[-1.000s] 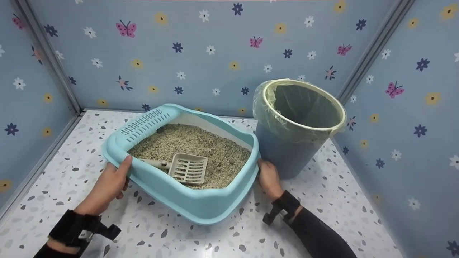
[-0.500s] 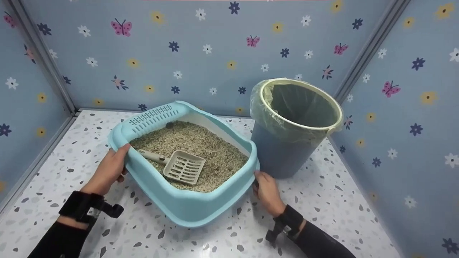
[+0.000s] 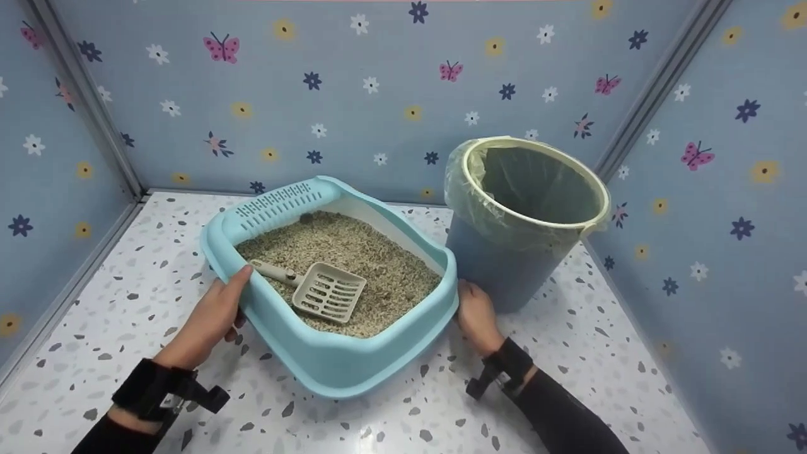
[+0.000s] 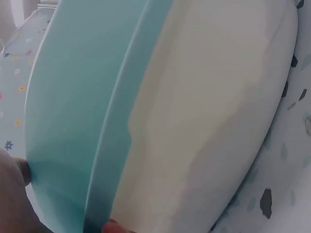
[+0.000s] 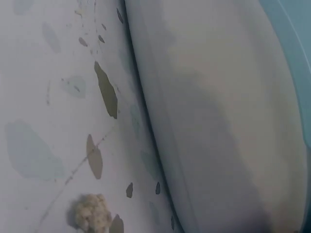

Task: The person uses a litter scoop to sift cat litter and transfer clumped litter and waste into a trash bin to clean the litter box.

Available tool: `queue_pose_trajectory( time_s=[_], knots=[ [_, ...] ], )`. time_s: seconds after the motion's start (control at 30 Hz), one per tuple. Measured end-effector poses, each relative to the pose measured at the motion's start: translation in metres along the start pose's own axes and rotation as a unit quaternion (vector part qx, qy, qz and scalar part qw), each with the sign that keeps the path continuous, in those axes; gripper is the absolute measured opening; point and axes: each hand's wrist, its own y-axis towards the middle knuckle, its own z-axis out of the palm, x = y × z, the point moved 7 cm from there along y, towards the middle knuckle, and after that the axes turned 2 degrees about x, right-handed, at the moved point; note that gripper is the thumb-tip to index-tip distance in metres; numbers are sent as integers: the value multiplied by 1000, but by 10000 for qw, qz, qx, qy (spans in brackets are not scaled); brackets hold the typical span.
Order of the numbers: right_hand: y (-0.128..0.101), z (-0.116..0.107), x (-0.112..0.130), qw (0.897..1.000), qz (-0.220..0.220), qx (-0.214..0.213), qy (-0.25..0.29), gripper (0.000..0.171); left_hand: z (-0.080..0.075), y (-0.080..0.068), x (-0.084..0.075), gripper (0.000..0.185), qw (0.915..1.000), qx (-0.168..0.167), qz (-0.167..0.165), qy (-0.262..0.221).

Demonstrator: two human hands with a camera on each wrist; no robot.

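A light blue litter box point(image 3: 353, 369) sits on the speckled floor, filled with grainy litter point(image 3: 384, 268). A beige slotted scoop point(image 3: 328, 293) lies on the litter. My left hand point(image 3: 211, 318) grips the box's left rim, thumb over the edge. On the opposite side my right hand point(image 3: 474, 312) holds the right rim, close to the bin. The left wrist view shows the box's blue rim point(image 4: 92, 111) and pale lower wall up close. In the right wrist view the pale wall point(image 5: 218, 111) fills the frame beside the floor.
A blue waste bin point(image 3: 498, 265) with a clear liner stands just right of the box, almost touching it. Flowered panels close in the left, back and right sides. A small litter clump point(image 5: 92, 211) lies on the floor near the box.
The box's left side has shifted a little to the right, toward the bin, and my left hand moved with it. Both hands stay on the rim.
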Motion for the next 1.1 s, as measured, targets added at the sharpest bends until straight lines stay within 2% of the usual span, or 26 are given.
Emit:
queue_pose_trajectory(
  time_s=[0.07,0.2,0.33,0.4,0.47,0.57,0.63,0.7,0.8,0.93,1.03,1.1],
  knots=[
    [-8,-1,4,9998,-116,14,-144,48,-4,6,0,75,10000,35,-25,60],
    [-32,3,9,9988,-181,462,-6,45,-11,20,4,80,9998,121,0,184],
    [-45,4,7,9952,1,866,450,40,-14,31,4,83,9995,190,63,241],
    [-42,3,8,9933,39,959,644,40,-11,30,4,84,9994,240,76,225],
    [-34,2,10,9930,62,972,662,40,-4,23,2,86,9992,311,125,222],
    [-17,0,12,9962,-58,822,274,40,10,7,-1,85,9989,371,195,203],
    [-2,0,0,9970,-145,765,-35,43,17,-1,-3,84,9988,396,244,174],
    [4,-2,-5,9965,-221,753,-287,45,22,-5,-4,78,9989,362,252,136],
    [1,-3,-5,9947,-245,803,-588,47,21,-4,-5,74,9987,366,330,98],
    [-21,-4,16,9929,-406,768,-813,44,16,4,-6,76,9976,471,499,102],
    [-35,-4,18,9915,-598,912,-713,42,12,15,-7,78,9969,534,574,99],
    [-43,-3,17,9912,-527,1156,-378,39,9,23,-7,79,9967,567,561,116]
  ],
)
